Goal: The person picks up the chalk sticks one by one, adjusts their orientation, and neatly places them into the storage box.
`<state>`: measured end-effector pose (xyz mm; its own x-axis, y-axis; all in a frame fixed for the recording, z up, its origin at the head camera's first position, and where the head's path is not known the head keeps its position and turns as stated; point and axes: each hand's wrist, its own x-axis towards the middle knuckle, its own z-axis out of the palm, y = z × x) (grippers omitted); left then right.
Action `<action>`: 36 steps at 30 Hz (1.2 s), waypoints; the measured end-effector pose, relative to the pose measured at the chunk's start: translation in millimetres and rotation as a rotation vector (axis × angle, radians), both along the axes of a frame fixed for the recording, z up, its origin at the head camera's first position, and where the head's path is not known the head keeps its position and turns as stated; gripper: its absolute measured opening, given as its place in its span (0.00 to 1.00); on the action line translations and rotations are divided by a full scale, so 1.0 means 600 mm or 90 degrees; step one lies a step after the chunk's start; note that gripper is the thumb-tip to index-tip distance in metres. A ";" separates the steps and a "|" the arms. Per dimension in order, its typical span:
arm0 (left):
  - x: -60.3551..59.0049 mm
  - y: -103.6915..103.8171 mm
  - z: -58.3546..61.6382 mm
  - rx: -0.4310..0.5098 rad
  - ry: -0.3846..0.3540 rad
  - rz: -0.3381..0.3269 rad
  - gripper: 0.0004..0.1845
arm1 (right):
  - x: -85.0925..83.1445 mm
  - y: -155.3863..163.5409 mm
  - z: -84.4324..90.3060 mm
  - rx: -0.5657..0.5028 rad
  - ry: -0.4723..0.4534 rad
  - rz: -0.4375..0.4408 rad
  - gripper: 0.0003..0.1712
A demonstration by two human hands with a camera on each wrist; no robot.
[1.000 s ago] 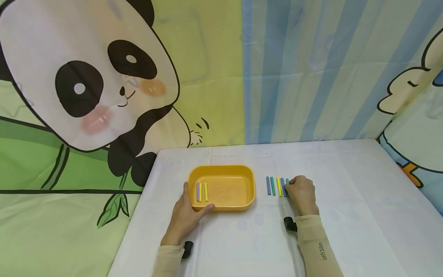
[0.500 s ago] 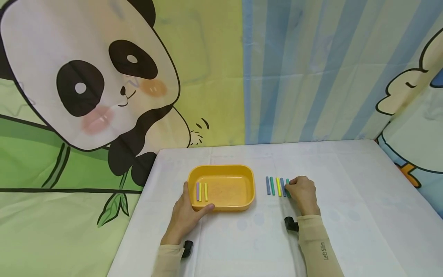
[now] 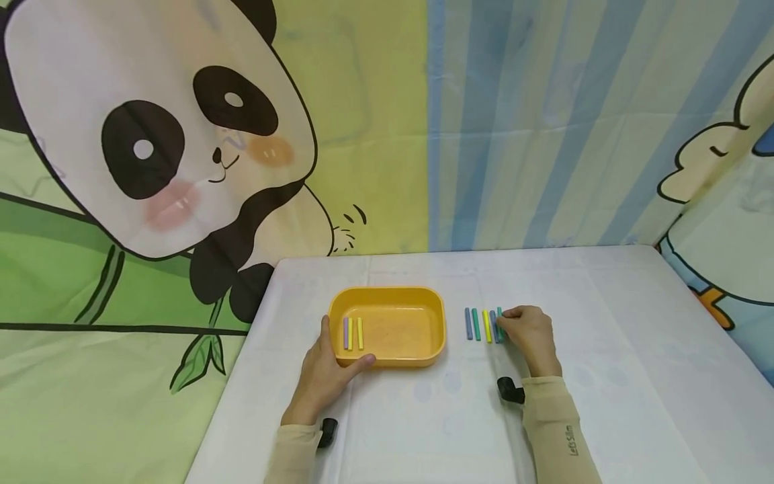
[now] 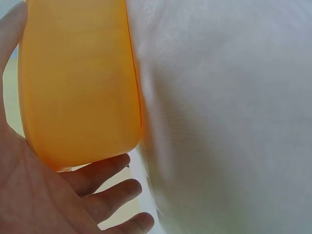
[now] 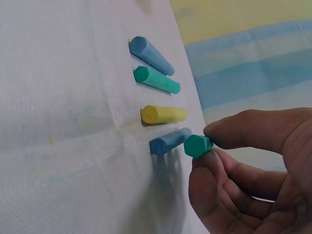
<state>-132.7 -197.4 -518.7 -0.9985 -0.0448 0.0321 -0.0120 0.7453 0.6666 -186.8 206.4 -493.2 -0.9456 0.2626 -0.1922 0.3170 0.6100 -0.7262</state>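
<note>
My left hand (image 3: 323, 376) holds the near left corner of a yellow plastic tray (image 3: 417, 364), thumb along the front rim and fingers at the side. Inside the tray lie a purple chalk stick (image 3: 346, 334) and two yellow ones (image 3: 360, 334). With thumb and fingertips my right hand (image 3: 532, 336) pinches a green chalk stick (image 5: 197, 146). It stands close beside a blue chalk stick (image 5: 168, 142) at the end of the row. Farther left in that row are a yellow chalk stick (image 3: 486, 326), a green one (image 3: 476, 325) and another blue one (image 3: 468, 323).
Table covered with a white cloth (image 3: 423, 430). Behind its far edge hangs a curtain (image 3: 387, 168) printed with a panda and blue stripes. Small dark cameras (image 3: 510, 390) are worn at both wrists.
The right hand has shifted slightly left with the green chalk stick, nearer to the blue one beside it. The left hand and the tray have stayed in place.
</note>
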 end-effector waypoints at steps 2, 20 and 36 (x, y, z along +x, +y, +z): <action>0.000 0.000 0.000 0.000 0.000 0.000 0.76 | 0.000 -0.002 0.003 -0.012 -0.007 0.002 0.22; 0.000 0.002 -0.006 -0.003 -0.016 0.019 0.77 | -0.002 -0.028 0.030 -0.101 0.008 0.013 0.22; 0.002 0.002 -0.003 -0.004 -0.010 0.008 0.77 | -0.011 -0.074 0.053 -0.142 0.017 0.030 0.20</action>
<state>-131.5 -196.1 -520.2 -0.9982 -0.0573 0.0169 -0.0318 0.7493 0.6614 -193.1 162.1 -461.3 -0.9615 0.1716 -0.2148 0.2702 0.4466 -0.8530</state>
